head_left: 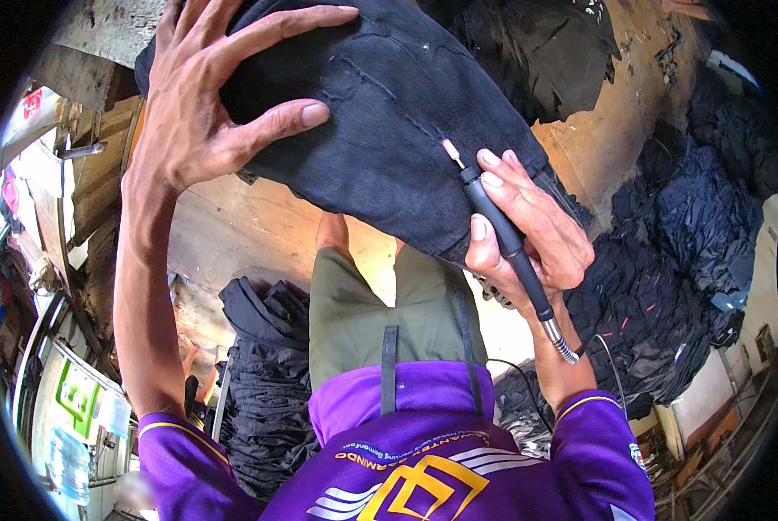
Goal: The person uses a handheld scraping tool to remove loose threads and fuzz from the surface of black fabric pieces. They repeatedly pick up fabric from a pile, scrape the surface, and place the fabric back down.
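Observation:
A black denim garment (389, 165) is spread out in front of me, with worn, frayed lines across its surface. My left hand (202, 108) lies on its left part, fingers spread and thumb stretched out. In my right hand (549, 230) is a pen-shaped rotary grinder (499, 221) with a black body, held much like a pencil. Its small pink grinding tip (451, 149) points up and left at the lower end of a frayed line. Whether the tip touches the cloth or hovers just over it, I cannot tell.
A large heap of dark garments (641, 304) lies at the right. More dark clothing (267, 382) is stacked left of my legs, and dark cloth (536, 61) lies beyond the denim. A thin cable (616, 369) runs past my right arm. Shelving with a green item (78, 399) stands far left.

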The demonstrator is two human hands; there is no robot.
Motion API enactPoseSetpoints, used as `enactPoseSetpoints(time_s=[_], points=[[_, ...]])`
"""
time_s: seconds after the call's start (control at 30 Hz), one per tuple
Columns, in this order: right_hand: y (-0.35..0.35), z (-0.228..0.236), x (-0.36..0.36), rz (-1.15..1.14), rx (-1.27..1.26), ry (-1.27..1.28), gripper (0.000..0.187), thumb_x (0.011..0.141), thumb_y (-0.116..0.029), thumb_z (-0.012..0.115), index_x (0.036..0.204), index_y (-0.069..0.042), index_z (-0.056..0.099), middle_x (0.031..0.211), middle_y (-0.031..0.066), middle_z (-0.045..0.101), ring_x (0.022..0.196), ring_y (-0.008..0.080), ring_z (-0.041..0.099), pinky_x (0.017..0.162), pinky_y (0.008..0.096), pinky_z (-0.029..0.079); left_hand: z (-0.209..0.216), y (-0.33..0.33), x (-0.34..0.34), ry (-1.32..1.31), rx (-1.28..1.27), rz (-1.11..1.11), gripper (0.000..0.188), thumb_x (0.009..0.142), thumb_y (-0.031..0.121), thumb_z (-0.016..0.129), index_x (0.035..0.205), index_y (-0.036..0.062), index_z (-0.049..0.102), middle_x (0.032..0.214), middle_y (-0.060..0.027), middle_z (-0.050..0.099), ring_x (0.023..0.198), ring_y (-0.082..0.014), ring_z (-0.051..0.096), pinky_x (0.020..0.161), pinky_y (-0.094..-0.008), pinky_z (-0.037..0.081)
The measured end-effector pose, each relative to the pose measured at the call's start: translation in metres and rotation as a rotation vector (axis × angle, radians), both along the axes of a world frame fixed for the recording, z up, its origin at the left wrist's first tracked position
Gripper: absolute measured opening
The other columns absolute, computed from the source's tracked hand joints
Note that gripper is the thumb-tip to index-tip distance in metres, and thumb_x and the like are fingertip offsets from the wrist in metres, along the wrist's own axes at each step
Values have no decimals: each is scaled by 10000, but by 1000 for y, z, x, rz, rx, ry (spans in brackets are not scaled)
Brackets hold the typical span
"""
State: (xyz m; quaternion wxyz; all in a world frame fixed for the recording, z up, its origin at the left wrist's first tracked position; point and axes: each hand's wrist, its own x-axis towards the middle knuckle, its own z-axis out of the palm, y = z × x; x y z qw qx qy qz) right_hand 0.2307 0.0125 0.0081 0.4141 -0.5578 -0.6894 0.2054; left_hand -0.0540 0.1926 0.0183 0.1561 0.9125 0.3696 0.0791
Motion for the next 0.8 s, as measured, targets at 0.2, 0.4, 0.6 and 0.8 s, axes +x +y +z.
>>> enactPoseSetpoints(time_s=[0.2,0.4,0.6,0.8], points=[[-18,-3,11,-14,-32,-3,330,763,8,774,1084,86,770,1011,233,801,1042,381,807,998,509,647,-15,-1,-10,-41,106,-55,647,824,625,817,1397,333,747,1678,-196,454,1620,-381,303,1333,-570,222],[-29,3,23,-426,-162,385,418,1019,-203,709,1301,102,668,1209,247,761,1145,305,758,1088,439,560,11,48,-5,34,-35,44,656,936,639,724,1481,276,686,1754,-158,341,1653,-408,196,1322,-620,139],[-29,-7,34,-371,-122,477,447,1040,-272,743,1311,80,684,1211,189,766,1079,224,746,988,346,572,33,31,35,-239,11,-136,746,965,564,744,1573,177,551,1668,-196,439,1586,-418,340,1286,-620,274],[-35,3,30,-140,-97,252,338,982,-138,733,1245,71,704,1188,230,777,1159,317,762,1096,482,561,-12,34,117,-289,-494,-355,297,849,356,883,982,97,822,897,-152,774,853,-344,759,750,-442,576]])
